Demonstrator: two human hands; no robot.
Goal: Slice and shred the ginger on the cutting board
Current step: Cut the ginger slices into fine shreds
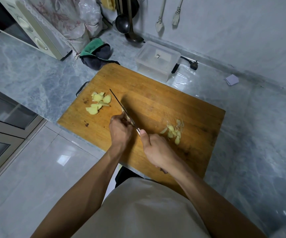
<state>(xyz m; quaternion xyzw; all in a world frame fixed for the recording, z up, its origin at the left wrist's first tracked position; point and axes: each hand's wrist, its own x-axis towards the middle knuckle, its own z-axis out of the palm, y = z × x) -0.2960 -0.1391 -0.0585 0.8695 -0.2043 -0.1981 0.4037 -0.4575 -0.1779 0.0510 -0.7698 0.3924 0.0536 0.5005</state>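
A wooden cutting board (156, 100) lies on the marble counter. Several pale yellow ginger slices (98, 102) sit in a loose pile at the board's left. Ginger peel and scraps (174, 132) lie at the right. My right hand (156, 150) grips the handle of a knife (120, 104), seen edge-on, with the thumb along its spine. My left hand (120, 129) has its fingers curled against the blade's left side, holding down a small piece of ginger that is mostly hidden under the fingers.
A clear lidded plastic box (157, 60) stands just behind the board. A green and grey cloth (96, 52) lies at the back left beside a microwave (29, 30). Ladles (123, 23) hang on the wall. A power plug (194, 65) lies at the back right.
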